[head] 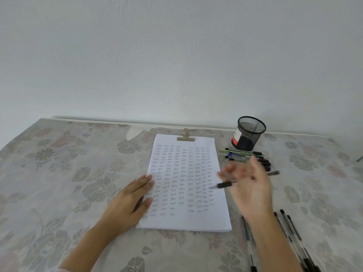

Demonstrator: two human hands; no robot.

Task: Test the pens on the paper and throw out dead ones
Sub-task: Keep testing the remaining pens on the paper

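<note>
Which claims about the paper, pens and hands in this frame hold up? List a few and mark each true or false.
1. The left hand lies flat on the left edge of the white paper stack. True.
2. The paper is blank. False: rows of small handwritten marks cover most of it.
3. The right hand holds a black-gripped pen beside the paper's right edge. True, though motion blurs it.
4. Pens stand upright in the black wire-mesh cup. False: none stick out; a row of pens lies on the floral tablecloth in front of it.
5. The metal bulldog clip grips the paper's near edge. False: it grips the far, top edge.
</note>
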